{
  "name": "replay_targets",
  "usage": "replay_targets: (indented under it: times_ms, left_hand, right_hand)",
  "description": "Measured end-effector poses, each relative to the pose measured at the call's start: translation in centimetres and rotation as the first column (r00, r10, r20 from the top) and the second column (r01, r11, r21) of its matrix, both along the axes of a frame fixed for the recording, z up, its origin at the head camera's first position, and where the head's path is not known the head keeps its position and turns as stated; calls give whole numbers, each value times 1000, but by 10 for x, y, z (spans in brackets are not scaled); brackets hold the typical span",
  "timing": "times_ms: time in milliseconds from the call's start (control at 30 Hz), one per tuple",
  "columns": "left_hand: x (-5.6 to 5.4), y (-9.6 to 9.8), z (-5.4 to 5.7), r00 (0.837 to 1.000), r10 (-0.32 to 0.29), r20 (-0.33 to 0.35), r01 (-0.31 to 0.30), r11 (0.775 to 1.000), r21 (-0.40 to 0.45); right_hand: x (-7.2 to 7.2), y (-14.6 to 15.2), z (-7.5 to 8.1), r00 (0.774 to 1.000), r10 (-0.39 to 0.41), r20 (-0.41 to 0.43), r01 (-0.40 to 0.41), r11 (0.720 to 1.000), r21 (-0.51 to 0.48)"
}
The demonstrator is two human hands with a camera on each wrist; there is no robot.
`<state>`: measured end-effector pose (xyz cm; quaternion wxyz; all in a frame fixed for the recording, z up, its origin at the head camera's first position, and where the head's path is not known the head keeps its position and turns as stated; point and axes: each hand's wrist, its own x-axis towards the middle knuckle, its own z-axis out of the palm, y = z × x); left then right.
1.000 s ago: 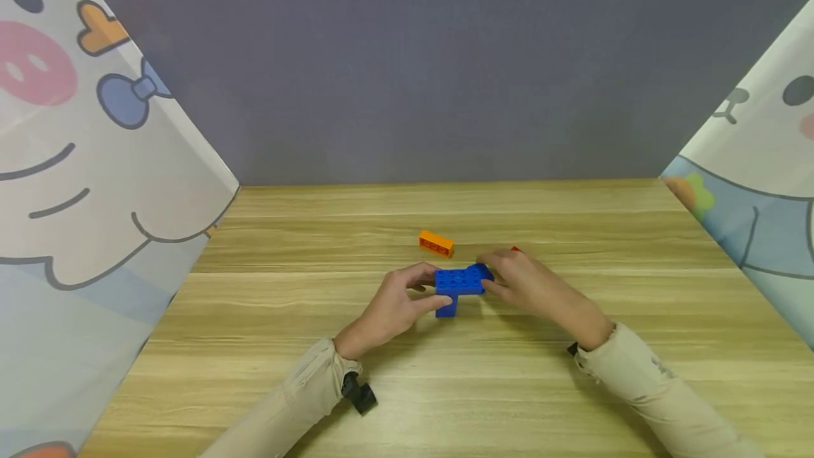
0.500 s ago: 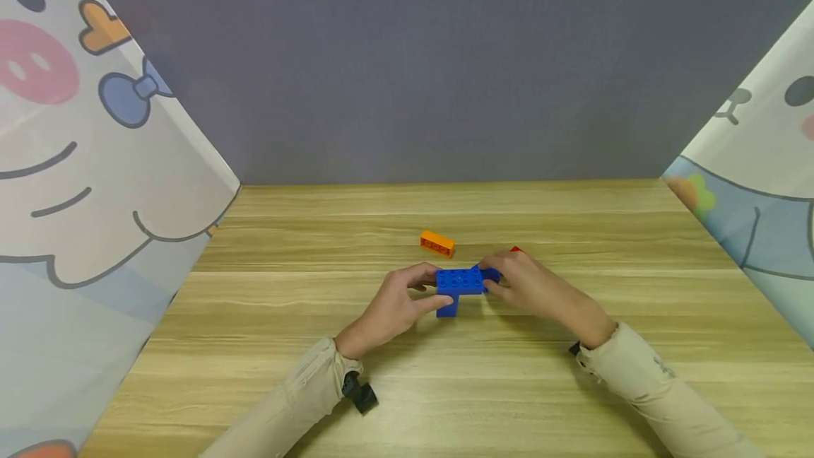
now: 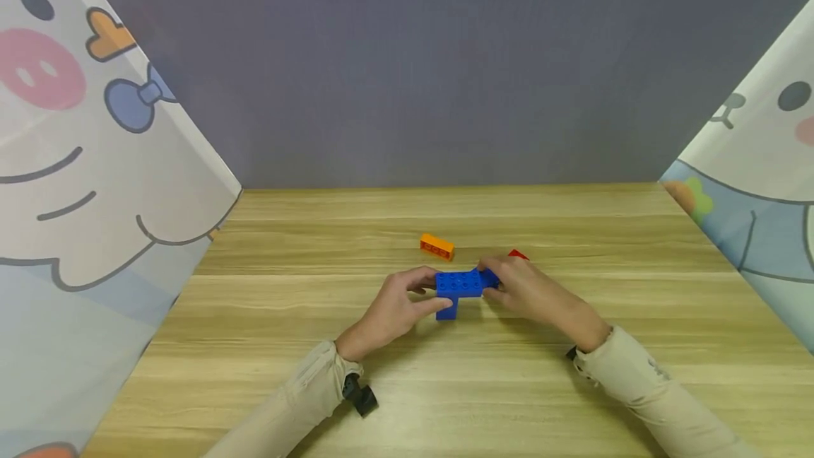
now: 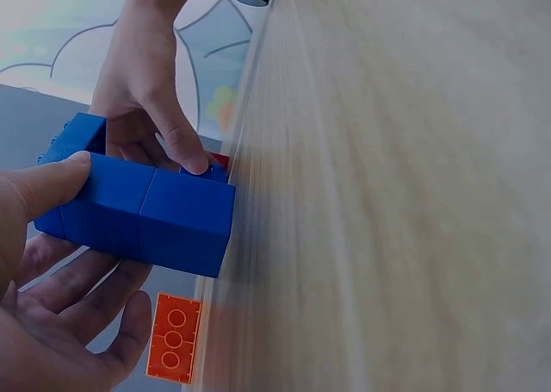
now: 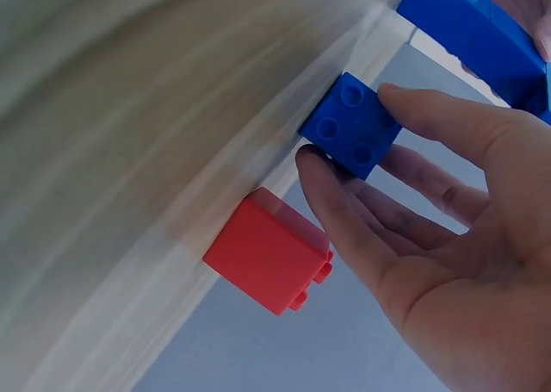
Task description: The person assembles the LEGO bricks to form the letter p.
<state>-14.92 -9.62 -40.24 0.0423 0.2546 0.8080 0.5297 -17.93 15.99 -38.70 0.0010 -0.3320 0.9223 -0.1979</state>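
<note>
My left hand (image 3: 397, 306) grips a blue toy-brick build (image 3: 458, 283), thumb in front and fingers behind. A long studded brick tops it, jutting right over a column of blue bricks (image 4: 146, 211). The column's foot is right at the tabletop. To its right, my right hand (image 3: 531, 292) pinches a small square blue brick (image 5: 349, 125) between thumb and fingers. This brick's studs face the right wrist camera, and it sits low, close to the tabletop. Under the long brick's free end, the head view shows it partly covered by my fingers.
An orange brick (image 3: 437, 247) lies on its side behind the build, its hollow underside facing me. Beyond my right hand stands a red brick (image 5: 267, 250), mostly hidden in the head view. A grey panel (image 3: 445, 76) rises at the back of the wooden table (image 3: 356, 210).
The small blue brick in my right hand has shifted slightly right and turned beside the long brick's end. My left hand and the build have stayed in place.
</note>
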Motion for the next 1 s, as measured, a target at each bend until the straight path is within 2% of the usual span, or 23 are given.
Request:
replay_targets:
  times_ms: [433, 633, 767, 1000]
  left_hand:
    - [0, 0, 1, 999, -6, -33, 6, 1000, 3]
    - [0, -1, 0, 1000, -7, -26, 7, 1000, 10]
    - [0, -1, 0, 1000, -8, -18, 8, 1000, 17]
    - [-1, -1, -2, 999, -6, -31, 6, 1000, 18]
  right_hand:
    - [-1, 3, 8, 1000, 19, -24, -20, 999, -46]
    - [1, 5, 14, 999, 24, -36, -26, 998, -57]
    - [3, 6, 19, 994, 10, -108, -17, 997, -70]
    - [4, 7, 27, 971, -10, -239, -13, 995, -95]
